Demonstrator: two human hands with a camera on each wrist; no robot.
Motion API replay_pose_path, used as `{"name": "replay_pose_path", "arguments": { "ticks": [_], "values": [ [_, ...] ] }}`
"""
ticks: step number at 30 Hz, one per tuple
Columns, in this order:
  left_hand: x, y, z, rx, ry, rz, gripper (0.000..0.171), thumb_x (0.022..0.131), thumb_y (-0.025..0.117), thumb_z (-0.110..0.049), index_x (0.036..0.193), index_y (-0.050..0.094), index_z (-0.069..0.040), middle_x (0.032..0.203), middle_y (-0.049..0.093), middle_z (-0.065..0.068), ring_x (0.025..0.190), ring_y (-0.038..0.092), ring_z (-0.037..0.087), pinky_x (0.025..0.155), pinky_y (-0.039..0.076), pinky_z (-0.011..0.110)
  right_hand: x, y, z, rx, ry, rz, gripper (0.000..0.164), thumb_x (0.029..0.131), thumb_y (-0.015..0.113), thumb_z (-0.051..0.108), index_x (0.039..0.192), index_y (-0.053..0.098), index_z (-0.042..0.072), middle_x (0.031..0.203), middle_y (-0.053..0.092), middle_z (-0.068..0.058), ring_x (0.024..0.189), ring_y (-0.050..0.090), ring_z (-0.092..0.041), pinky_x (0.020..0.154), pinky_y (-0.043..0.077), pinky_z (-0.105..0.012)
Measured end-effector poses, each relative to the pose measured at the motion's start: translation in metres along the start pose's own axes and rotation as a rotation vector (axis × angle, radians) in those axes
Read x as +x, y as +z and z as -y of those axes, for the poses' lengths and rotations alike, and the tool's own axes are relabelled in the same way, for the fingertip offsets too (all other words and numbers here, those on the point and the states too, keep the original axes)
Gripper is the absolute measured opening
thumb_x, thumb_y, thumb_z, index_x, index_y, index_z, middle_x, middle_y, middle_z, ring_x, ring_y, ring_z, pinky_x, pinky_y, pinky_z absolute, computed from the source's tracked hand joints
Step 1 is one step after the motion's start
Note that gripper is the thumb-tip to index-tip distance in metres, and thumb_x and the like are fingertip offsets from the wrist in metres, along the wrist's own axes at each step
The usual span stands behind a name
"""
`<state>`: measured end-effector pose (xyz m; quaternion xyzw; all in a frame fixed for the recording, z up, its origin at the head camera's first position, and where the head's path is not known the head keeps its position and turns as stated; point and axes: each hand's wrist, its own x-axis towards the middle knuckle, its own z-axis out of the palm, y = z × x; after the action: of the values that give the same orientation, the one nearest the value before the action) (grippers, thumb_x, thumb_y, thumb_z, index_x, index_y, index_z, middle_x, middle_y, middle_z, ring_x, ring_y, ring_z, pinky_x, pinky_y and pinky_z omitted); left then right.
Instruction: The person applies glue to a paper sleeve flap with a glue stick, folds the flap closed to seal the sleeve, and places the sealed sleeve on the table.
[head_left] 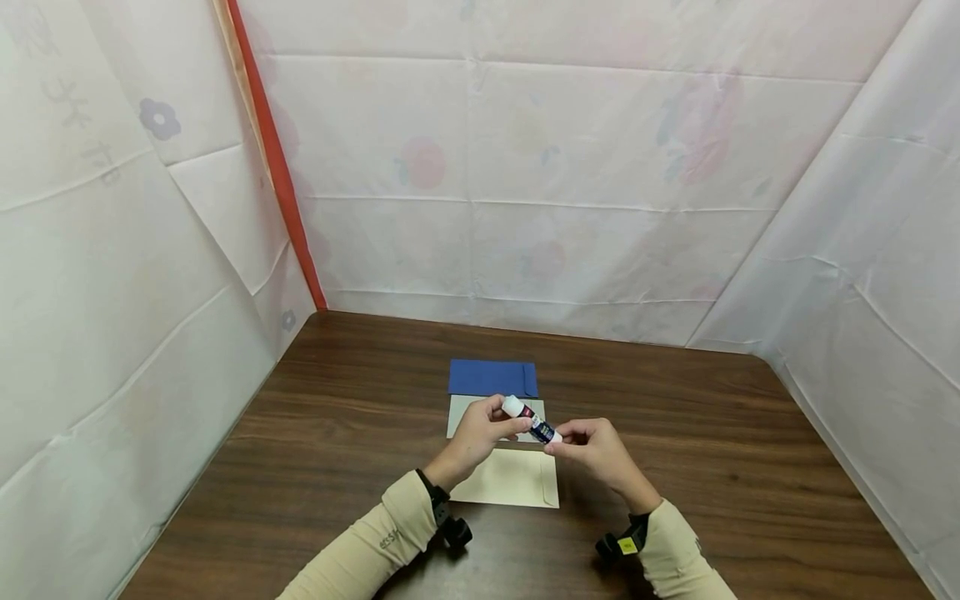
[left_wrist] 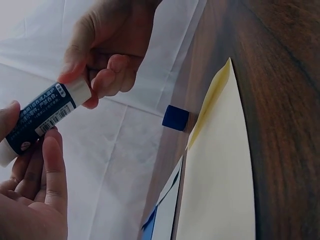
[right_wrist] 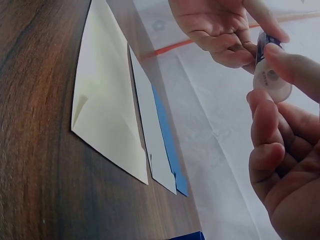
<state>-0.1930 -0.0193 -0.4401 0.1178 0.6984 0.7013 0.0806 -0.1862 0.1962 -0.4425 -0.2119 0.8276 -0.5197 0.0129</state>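
A glue stick (head_left: pixel 543 430) with a dark blue label and white ends is held in the air between both hands, tilted. My left hand (head_left: pixel 477 431) grips its body near the upper white end, thumb on one side and fingers on the other. At the lower end, my right hand (head_left: pixel 602 454) pinches the white base (right_wrist: pixel 274 85) between thumb and fingertips. Beneath the hands lies a cream envelope (head_left: pixel 504 479), flap side to the right. Beyond it are a pale grey envelope (head_left: pixel 459 414), partly covered by the left hand, and a blue envelope (head_left: pixel 487 377).
A small dark blue block-like piece (left_wrist: pixel 175 117) stands on the wooden table (head_left: pixel 337 433) beside the envelopes; the head view does not show it. White sheets (head_left: pixel 570 167) hang around the table's back and sides, with a red strip (head_left: pixel 273 150) at the back left.
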Motion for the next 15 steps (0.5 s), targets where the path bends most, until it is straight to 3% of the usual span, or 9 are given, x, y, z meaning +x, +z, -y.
{"name": "replay_pose_path", "arguments": {
  "ticks": [8,15],
  "values": [
    [0.0002,0.0014,0.0009,-0.007,-0.008,-0.015,0.024,0.086,0.073,-0.011,0.1,0.062,0.006,0.085,0.07,0.005,0.077,0.064,0.01,0.073,0.055,0.032,0.0001,0.0005,-0.0002,0.006,0.033,0.007,0.02,0.081,0.079,0.011,0.088,0.074,-0.006,0.07,0.065,0.001,0.058,0.051,0.0,0.051,0.046,-0.018],
    [-0.0005,0.0008,0.0017,-0.008,-0.04,-0.023,0.026,0.086,0.073,-0.015,0.101,0.065,0.005,0.087,0.072,0.006,0.077,0.064,0.009,0.08,0.055,0.042,0.0014,0.0003,-0.0017,0.081,0.119,0.067,0.026,0.082,0.077,0.012,0.094,0.071,-0.01,0.07,0.061,0.001,0.059,0.056,-0.012,0.054,0.049,-0.022]
  ]
}}
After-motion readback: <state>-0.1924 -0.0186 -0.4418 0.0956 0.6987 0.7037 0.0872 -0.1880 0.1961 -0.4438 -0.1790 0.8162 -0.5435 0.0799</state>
